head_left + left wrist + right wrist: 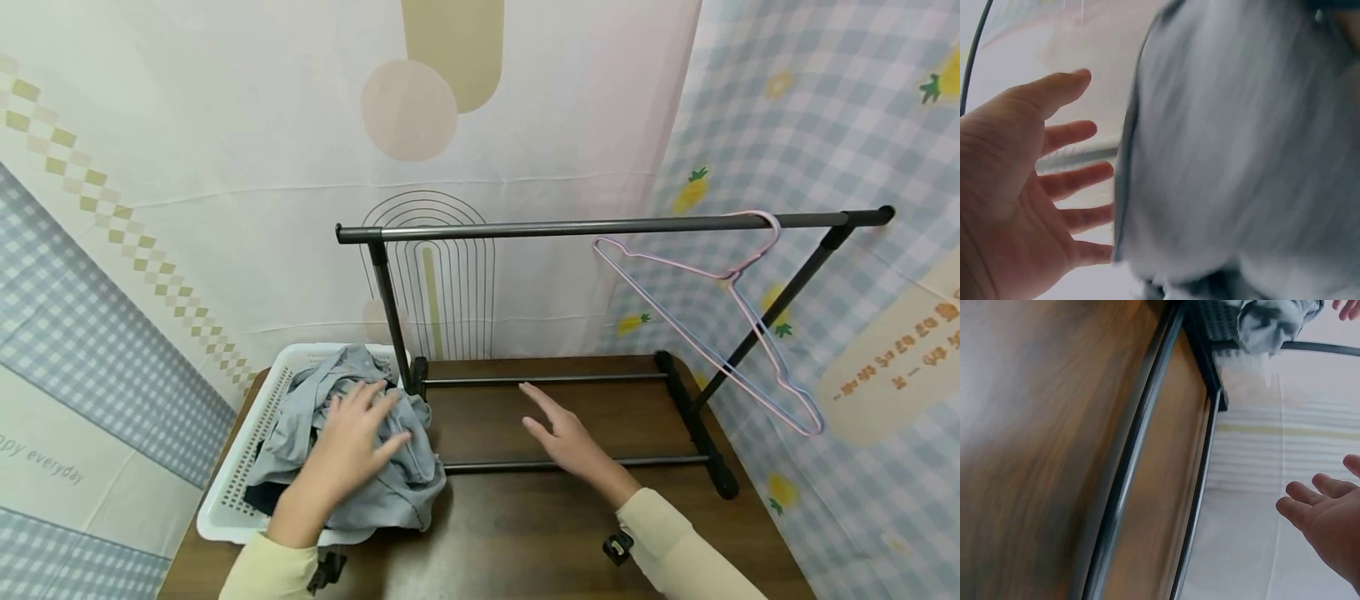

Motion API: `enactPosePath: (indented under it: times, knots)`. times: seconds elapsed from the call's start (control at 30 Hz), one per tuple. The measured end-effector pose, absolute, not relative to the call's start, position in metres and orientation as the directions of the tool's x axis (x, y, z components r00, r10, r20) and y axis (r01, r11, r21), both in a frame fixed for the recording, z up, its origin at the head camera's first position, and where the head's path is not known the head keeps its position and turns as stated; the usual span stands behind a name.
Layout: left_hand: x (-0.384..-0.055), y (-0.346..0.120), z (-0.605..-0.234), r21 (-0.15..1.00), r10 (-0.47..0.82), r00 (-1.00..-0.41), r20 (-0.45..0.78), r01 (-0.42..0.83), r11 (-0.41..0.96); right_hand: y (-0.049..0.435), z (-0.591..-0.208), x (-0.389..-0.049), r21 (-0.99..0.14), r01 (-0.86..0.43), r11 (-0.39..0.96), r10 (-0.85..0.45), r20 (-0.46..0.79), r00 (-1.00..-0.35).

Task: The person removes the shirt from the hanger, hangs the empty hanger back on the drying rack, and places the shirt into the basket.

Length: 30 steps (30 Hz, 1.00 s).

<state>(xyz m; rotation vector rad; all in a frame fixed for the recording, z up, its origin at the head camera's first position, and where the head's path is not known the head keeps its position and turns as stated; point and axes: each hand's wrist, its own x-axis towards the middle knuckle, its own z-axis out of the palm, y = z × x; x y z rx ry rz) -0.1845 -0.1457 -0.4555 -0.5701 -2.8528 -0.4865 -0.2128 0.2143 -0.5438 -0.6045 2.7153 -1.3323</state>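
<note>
A heap of grey clothes point(408, 492) fills a white plastic basket point(225, 500) at the left and spills over its right side; dark cloth shows underneath. Over this heap my left hand point(348, 446) is spread, fingers apart. In the left wrist view that hand point(1029, 187) has straight fingers beside the grey cloth point(1235, 137), with nothing in its palm. My right hand point(566, 437) hovers above the lower bars of a black clothes rack point(525, 228), its fingers loose and holding nothing. The right wrist view shows the same hand point(1335, 512) against the pale backdrop.
Pink and lilac hangers point(731, 273) hang from the rack's top rail at the right. The rack's feet point(697, 425) stand on a brown wooden table point(510, 533). Patterned cloth sheets point(540, 100) close off the back and both sides.
</note>
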Motion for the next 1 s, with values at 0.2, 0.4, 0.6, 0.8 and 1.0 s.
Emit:
enactPosePath:
  times: [0.2, 0.4, 0.6, 0.8, 1.0]
  knots:
    - [-0.175, -0.125, -0.482, 0.178, 0.416, -0.892, 0.174, 0.444, 0.878, 0.242, -0.560, -0.211, -0.688, -0.327, 0.648, -0.368, 0.094, -0.925]
    - [-0.172, -0.124, -0.504, 0.128, 0.389, -0.915, 0.107, 0.401, 0.907, 0.266, -0.574, -0.205, -0.660, -0.303, 0.687, -0.314, 0.107, -0.943]
    - [-0.171, -0.123, -0.520, 0.085, 0.376, -0.922, 0.096, 0.384, 0.919, 0.281, -0.580, -0.202, -0.671, -0.277, 0.688, -0.268, 0.120, -0.956]
    - [-0.175, -0.125, -0.529, 0.084, 0.390, -0.894, 0.220, 0.416, 0.905, 0.287, -0.578, -0.203, -0.677, -0.260, 0.688, -0.253, 0.111, -0.961]
    - [-0.187, -0.136, -0.523, 0.153, 0.400, -0.867, 0.297, 0.457, 0.876, 0.291, -0.573, -0.202, -0.686, -0.246, 0.684, -0.234, 0.113, -0.966]
